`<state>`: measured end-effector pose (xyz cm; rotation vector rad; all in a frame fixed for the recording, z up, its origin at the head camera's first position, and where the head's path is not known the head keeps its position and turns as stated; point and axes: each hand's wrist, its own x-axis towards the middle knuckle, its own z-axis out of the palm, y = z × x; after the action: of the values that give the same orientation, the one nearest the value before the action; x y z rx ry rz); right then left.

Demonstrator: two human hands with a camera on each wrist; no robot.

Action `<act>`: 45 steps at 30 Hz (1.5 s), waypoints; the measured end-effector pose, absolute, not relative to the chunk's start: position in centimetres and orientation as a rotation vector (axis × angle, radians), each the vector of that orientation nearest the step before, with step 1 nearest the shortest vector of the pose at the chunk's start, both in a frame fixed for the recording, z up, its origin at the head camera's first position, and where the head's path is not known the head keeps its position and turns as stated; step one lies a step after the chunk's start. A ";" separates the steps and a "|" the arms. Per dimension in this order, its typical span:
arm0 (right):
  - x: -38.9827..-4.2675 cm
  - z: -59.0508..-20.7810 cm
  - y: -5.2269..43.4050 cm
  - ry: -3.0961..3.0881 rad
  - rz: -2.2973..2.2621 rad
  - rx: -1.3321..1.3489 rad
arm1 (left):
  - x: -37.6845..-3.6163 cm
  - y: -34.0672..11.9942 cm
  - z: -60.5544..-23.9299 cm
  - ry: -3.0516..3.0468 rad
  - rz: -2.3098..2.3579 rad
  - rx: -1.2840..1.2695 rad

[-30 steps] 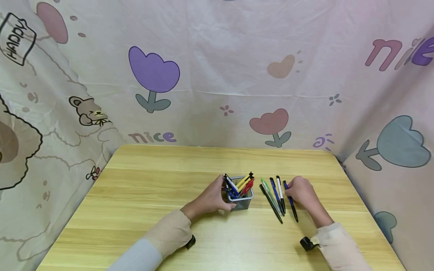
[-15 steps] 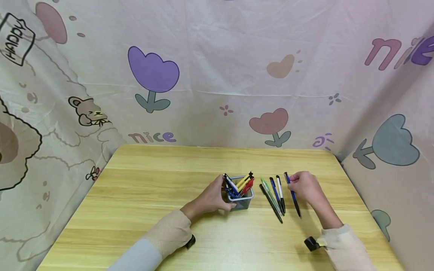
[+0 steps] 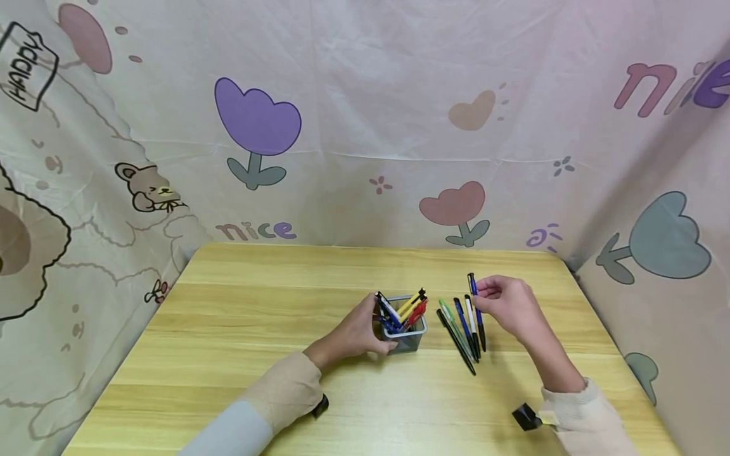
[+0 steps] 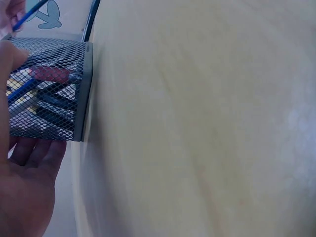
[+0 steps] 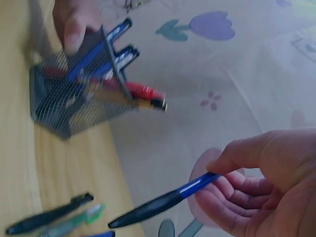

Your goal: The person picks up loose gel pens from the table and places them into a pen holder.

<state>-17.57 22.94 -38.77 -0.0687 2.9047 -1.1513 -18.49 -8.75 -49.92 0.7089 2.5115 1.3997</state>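
1. The blue pen (image 3: 476,311) is off the counter (image 3: 239,329), pinched near its upper end by the right hand (image 3: 504,303). It hangs nearly upright, dark tip down, over the far side of the loose pens. The right wrist view shows the thumb and fingers (image 5: 237,157) closed round the blue barrel, the dark grip end jutting free.

2. The mesh pen holder (image 3: 403,329) stands near the middle of the counter, just left of the loose pens. It already holds several pens, blue, yellow, red and black, leaning toward the right.

3. The left hand (image 3: 359,330) grips the holder from its left side, fingers curled round the wall. In the left wrist view the palm and fingers (image 4: 29,148) lie against the mesh.

4. The loose pens (image 3: 461,329), among them a black, a green, a blue and a white one, lie side by side on the counter between the holder and the right hand.

5. Risks, as I judge them: the grip sits high on the barrel, so the long free end may swing and knock the lying pens or catch the holder's rim.

6. The pens already in the holder lean across its opening; a pen brought in at a slant could strike them and glance off.

7. The holder looks light, so a sideways push could tip it if the left hand slackens.
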 end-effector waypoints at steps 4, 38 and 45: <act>-17.1 -38.0 22.0 2.867 -1.293 -0.111 | -18.5 -8.8 -49.9 2.512 1.395 0.707; -15.2 -42.0 14.1 2.434 -2.147 -0.285 | -18.6 -8.9 -50.2 2.473 1.463 0.730; -14.6 -42.9 13.6 2.544 -2.041 -0.240 | -18.6 -8.8 -50.3 2.457 1.481 0.742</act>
<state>-14.56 13.58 -42.87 -0.2403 2.5442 -2.0411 -18.61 -8.80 -50.28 0.7416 2.4575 1.4808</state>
